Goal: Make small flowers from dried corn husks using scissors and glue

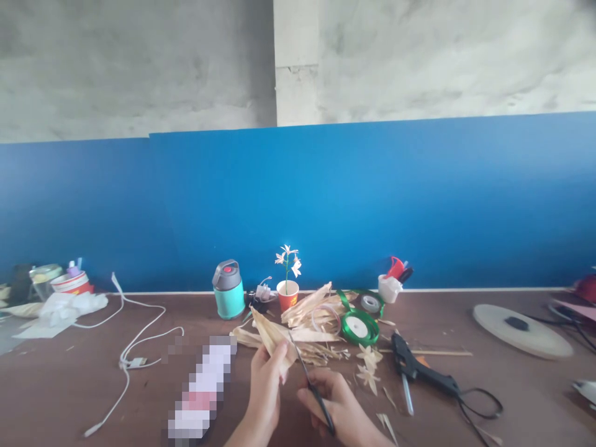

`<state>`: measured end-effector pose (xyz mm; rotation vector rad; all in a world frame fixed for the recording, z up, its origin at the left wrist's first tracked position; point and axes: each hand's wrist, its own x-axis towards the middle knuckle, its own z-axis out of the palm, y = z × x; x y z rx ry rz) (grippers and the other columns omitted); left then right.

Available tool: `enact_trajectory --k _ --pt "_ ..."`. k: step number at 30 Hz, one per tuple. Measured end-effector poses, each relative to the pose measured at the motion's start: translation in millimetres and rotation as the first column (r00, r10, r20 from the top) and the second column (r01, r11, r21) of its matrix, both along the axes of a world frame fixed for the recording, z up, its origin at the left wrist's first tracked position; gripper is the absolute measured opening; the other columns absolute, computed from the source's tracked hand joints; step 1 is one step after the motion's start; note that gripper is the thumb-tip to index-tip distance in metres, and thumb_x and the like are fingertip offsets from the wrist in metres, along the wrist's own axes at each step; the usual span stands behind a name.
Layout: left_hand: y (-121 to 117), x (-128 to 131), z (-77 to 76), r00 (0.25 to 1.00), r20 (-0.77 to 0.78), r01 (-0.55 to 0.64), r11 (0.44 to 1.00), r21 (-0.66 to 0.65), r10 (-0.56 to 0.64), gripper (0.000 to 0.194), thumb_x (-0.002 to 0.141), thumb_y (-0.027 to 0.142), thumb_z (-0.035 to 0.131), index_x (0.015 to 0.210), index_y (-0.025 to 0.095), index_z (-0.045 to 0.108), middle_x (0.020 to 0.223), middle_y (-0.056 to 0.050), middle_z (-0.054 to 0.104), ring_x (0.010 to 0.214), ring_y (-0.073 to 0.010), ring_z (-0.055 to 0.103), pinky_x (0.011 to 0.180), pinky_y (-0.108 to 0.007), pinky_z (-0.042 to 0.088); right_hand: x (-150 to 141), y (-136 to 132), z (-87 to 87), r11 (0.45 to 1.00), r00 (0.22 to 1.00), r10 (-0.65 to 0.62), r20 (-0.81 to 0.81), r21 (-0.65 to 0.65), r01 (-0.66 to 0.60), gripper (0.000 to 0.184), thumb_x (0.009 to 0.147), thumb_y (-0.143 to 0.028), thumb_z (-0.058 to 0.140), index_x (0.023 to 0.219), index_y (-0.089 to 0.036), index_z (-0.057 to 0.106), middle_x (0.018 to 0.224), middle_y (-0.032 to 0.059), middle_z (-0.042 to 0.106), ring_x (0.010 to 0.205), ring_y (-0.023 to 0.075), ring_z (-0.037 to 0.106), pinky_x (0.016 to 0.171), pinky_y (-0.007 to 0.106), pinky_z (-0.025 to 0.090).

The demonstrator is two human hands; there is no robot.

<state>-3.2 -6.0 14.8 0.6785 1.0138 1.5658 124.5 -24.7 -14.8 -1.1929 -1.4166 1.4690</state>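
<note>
My left hand [265,382] pinches a piece of dried corn husk [272,335] above the brown tabletop [69,385]; my right hand [328,397] grips black-handled scissors [319,403], blades at the husk's edge; a green ribbon spool [358,327] lies just beyond.

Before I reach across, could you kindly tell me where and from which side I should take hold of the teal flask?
Grip the round middle of the teal flask from its left side. It stands upright and its smooth body is easy to wrap, while the blue wall sits behind it and dried husks and a red paper cup crowd its right.
</note>
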Motion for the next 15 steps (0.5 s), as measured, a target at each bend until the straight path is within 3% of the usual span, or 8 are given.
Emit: enact_trajectory --k 15 --pt "4.6 -3.0 -2.0 0.999 -0.033 0.016 1.0 -0.018 -0.016 0.037 0.057 0.042 0.076 0.064 0.015 0.052 0.04 0.011 0.037 0.036 -0.002 0.026 0.038 -0.017 0.017 4.9 2.2 6.4 0.998 0.993 0.034 0.113 0.044 -0.039 0.032 0.07 -0.046 0.064 0.07 -0.015 0.057 0.041 -0.0079 0.044 0.032 0.0047 0.036 0.031 0.015 0.026"
